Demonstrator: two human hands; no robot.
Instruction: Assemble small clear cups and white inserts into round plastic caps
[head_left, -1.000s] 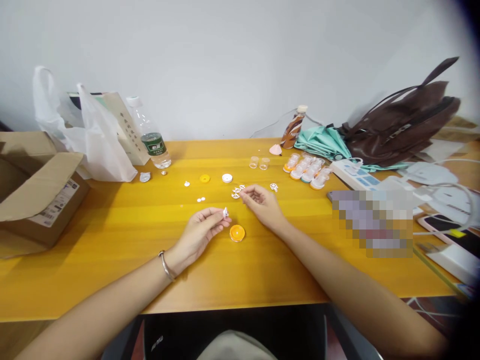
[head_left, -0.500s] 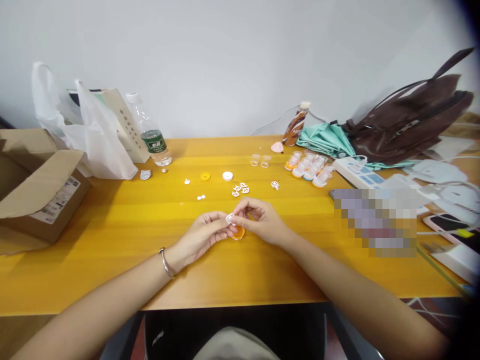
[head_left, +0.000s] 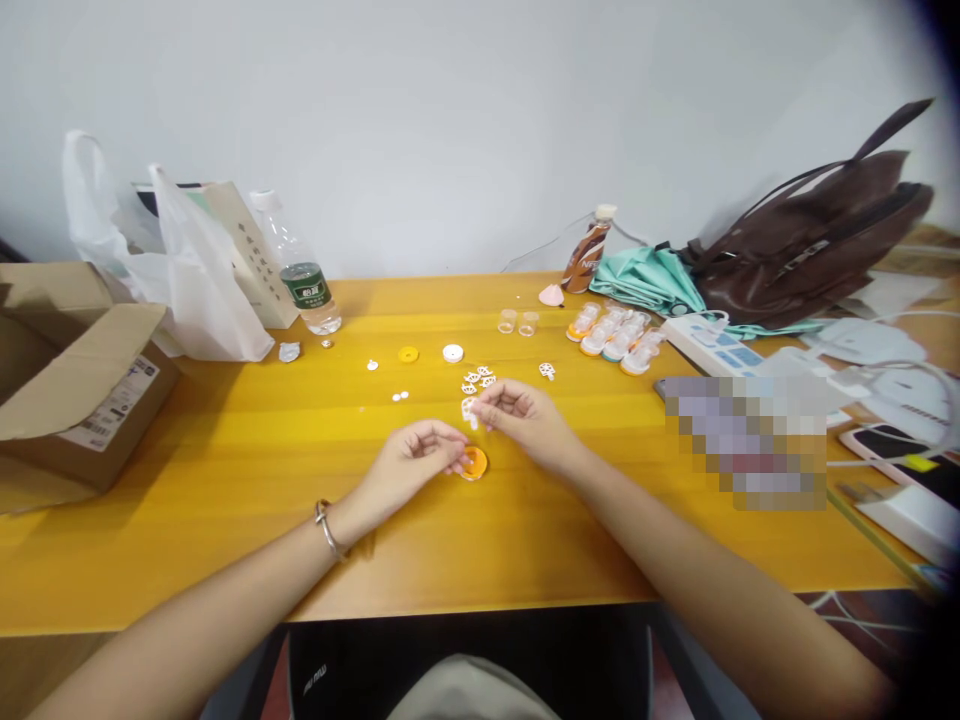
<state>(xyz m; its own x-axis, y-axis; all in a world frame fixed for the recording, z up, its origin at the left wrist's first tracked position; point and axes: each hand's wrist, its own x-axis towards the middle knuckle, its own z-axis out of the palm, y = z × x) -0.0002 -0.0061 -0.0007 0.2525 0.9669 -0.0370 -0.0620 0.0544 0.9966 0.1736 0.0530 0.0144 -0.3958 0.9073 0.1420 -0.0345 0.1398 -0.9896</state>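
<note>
Small-part handling step, by the look of it: right hand point(head_left: 517, 412) pinches a white openwork piece point(head_left: 469, 410), just beyond the shallow orange dish point(head_left: 477, 463). Left hand point(head_left: 424, 455) has fingertips at the dish's left rim; can't tell if they grip it. Next move calls for a light pinch. Piece looks like thin, stiff plastic; dish round, smooth; tabletop point(head_left: 420, 560) glossy wood-grain.

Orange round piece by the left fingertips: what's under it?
A thin pale rim shows at the near edge of the orange round piece; the rest of its underside is hidden. The fingers of the left hand cover its left edge.
</note>
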